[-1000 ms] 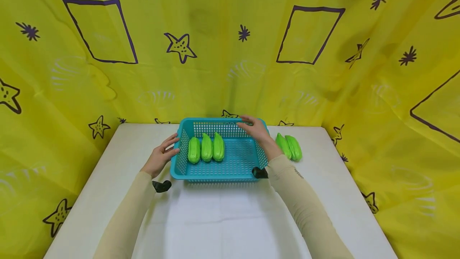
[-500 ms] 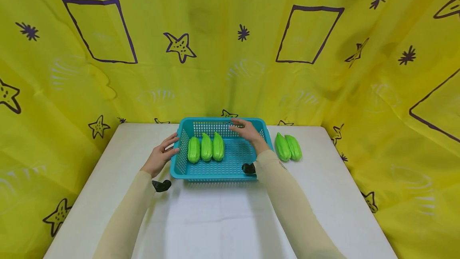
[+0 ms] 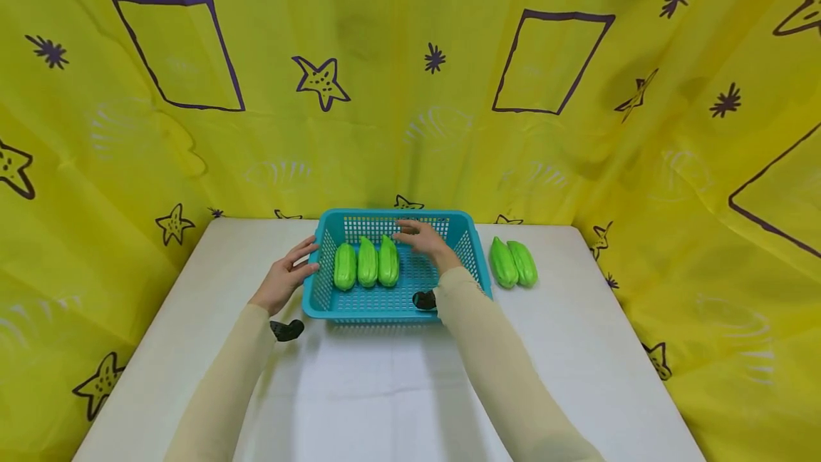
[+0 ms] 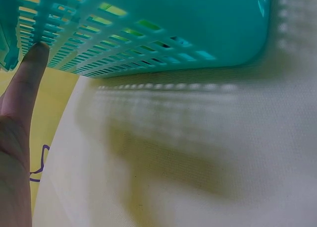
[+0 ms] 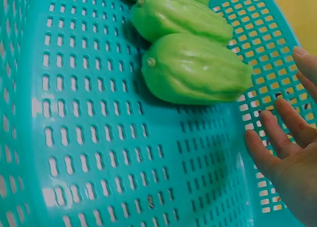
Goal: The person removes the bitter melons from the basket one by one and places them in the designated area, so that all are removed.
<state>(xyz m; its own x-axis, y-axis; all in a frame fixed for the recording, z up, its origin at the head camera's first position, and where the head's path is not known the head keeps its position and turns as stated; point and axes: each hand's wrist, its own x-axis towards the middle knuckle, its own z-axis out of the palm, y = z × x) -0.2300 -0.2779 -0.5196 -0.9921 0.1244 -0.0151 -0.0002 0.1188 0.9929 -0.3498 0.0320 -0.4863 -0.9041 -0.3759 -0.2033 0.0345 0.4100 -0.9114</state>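
A turquoise plastic basket (image 3: pixel 378 315) with slotted walls stands on the white table. Inside, toward its left end, three glossy green ridged gourds (image 3: pixel 344 267) lie side by side. My left hand (image 3: pixel 282 284) rests its loosely spread fingers against the basket's left side; one fingertip meets the slotted wall in the left wrist view. Over the basket hovers my right hand (image 3: pixel 426 241), fingers relaxed and apart, holding nothing. Its fingertips are close to the upper end of the rightmost gourd (image 5: pixel 195 71).
Two more green gourds (image 3: pixel 504 262) lie together on the table (image 3: pixel 577 348), just right of the basket. A yellow patterned curtain (image 3: pixel 385 148) hangs behind the table and along both sides. A black device (image 3: pixel 287 330) sits at the left wrist, another (image 3: pixel 424 300) at the right.
My right hand has moved left across the basket, from its right rim toward the three gourds. The left hand and all the gourds keep their places.
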